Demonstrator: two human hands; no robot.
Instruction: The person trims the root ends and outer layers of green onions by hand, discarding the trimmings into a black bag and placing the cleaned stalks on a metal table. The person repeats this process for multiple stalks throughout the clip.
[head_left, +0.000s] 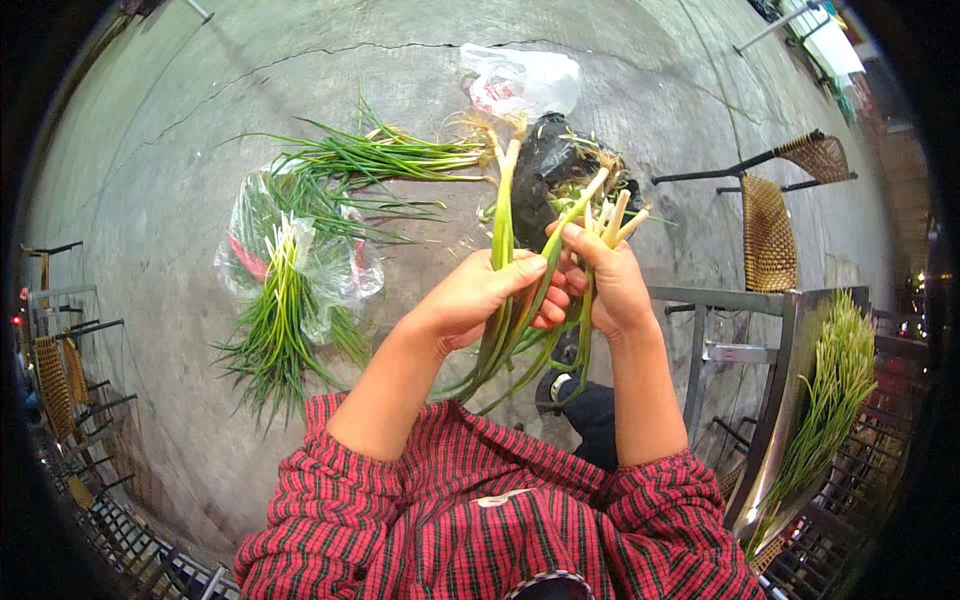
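Observation:
My left hand (499, 292) is closed around green onions (504, 202) whose rooted ends point away from me. In my right hand (609, 277) are more green onions (616, 217) with white stems, and its thumb and fingers also pinch a stalk that crosses to my left hand. Just beyond the hands, a black plastic bag (534, 176) holds root and leaf scraps (581, 184). Left of it, a pile of green onions (390, 156) lies on the concrete floor. Nearer me on the left, a bundle of thin green onions (283, 300) rests against a clear plastic bag (251, 202).
A white plastic bag (529, 79) lies beyond the black one. At the right stand a metal table (720, 300) bearing long green stalks (832, 382) and a chair with a woven back (770, 232). More woven chairs (54, 379) are at the far left.

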